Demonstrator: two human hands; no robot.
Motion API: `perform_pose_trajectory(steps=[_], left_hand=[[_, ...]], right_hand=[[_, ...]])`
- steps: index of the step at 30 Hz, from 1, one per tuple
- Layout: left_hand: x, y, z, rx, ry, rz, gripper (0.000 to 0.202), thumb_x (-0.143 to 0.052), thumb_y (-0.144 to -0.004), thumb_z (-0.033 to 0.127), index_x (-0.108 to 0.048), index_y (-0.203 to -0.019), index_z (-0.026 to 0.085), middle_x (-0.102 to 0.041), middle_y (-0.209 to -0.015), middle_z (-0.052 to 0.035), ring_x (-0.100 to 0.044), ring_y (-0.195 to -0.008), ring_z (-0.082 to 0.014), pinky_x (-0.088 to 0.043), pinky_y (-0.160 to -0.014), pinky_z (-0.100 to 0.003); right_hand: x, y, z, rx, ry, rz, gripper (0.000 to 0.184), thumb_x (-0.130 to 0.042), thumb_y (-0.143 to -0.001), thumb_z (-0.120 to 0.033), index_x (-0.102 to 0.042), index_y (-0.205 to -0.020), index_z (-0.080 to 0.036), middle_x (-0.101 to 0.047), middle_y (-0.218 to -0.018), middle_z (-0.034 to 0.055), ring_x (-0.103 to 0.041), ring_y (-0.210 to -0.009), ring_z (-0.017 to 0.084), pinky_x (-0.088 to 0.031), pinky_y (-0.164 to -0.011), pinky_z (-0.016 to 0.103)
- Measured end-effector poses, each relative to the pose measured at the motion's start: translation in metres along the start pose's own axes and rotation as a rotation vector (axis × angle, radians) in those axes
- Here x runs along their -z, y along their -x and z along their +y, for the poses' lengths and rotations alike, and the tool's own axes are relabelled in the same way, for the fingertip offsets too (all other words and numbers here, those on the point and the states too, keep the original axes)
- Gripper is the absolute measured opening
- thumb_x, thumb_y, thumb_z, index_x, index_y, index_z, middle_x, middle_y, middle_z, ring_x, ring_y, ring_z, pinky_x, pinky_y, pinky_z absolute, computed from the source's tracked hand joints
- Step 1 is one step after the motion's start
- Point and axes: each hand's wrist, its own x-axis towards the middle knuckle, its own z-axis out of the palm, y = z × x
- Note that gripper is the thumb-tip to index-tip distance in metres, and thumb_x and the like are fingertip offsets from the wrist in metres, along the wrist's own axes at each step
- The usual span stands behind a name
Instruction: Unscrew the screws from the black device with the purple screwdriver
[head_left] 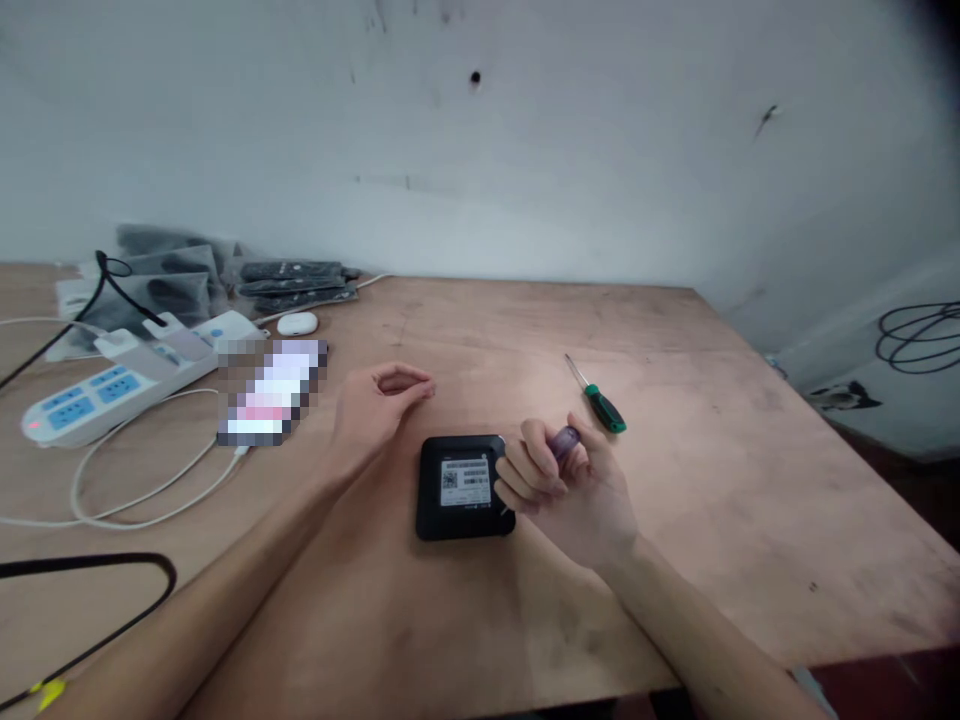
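Right now my right hand (pixel 562 485) is curled tight around a purple-handled tool (pixel 564 440), whose tip I can't make out behind my fingers; it sits at the right edge of the small black box (pixel 465 487), which lies flat on the table (pixel 675 560) with a white label facing up. My left hand (pixel 379 400) rests on the table just up and left of the box, fingers loosely bent and holding nothing, not touching the box as far as I can tell

Just beyond my right hand a green-handled screwdriver (pixel 600 400) lies on the wood, shaft pointing away toward the wall (pixel 525 150). To the left of my left hand there is a blurred-out flat object (pixel 268 403) with a white cable (pixel 142 480) looping out from under it, then a white power strip (pixel 127 375) with blue sockets, a small white oval case (pixel 298 323), and some dark flat items (pixel 296 283) stacked near the wall. A black cord (pixel 97 590) curves across the near left corner

The right half of the table is bare wood up to its far and right edges, so I see open room there; the left side is crowded with cables
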Motion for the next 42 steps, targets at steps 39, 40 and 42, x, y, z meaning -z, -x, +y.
perform_pose_trajectory(steps=[39, 40, 42], left_hand=[[-0.014, -0.006, -0.037, -0.204, -0.282, 0.132, 0.02, -0.072, -0.101, 0.04, -0.086, -0.11, 0.029, -0.087, -0.108, -0.0026, -0.083, -0.096, -0.0259, -0.065, -0.09, -0.04], [-0.014, -0.006, -0.038, -0.204, -0.277, 0.133, 0.02, -0.073, -0.101, 0.04, -0.086, -0.11, 0.029, -0.087, -0.107, -0.0023, -0.083, -0.095, -0.0253, -0.065, -0.089, -0.04], [-0.014, -0.006, -0.039, -0.203, -0.267, 0.141, 0.018, -0.074, -0.1, 0.039, -0.086, -0.109, 0.028, -0.087, -0.105, -0.0019, -0.083, -0.093, -0.0243, -0.065, -0.088, -0.038]], right_hand=[[0.003, 0.002, 0.004, -0.031, -0.062, -0.085, 0.051, -0.05, -0.111, -0.055, -0.058, -0.075, -0.019, -0.031, -0.06, -0.0052, -0.024, -0.057, 0.014, -0.025, -0.058, 0.031], [0.002, 0.002, 0.003, -0.034, -0.059, -0.085, 0.052, -0.049, -0.111, -0.056, -0.058, -0.075, -0.019, -0.031, -0.06, -0.0052, -0.023, -0.057, 0.014, -0.025, -0.058, 0.032], [0.001, 0.002, 0.003, -0.04, -0.052, -0.086, 0.053, -0.049, -0.111, -0.057, -0.059, -0.074, -0.02, -0.031, -0.06, -0.0051, -0.023, -0.056, 0.015, -0.024, -0.058, 0.032]])
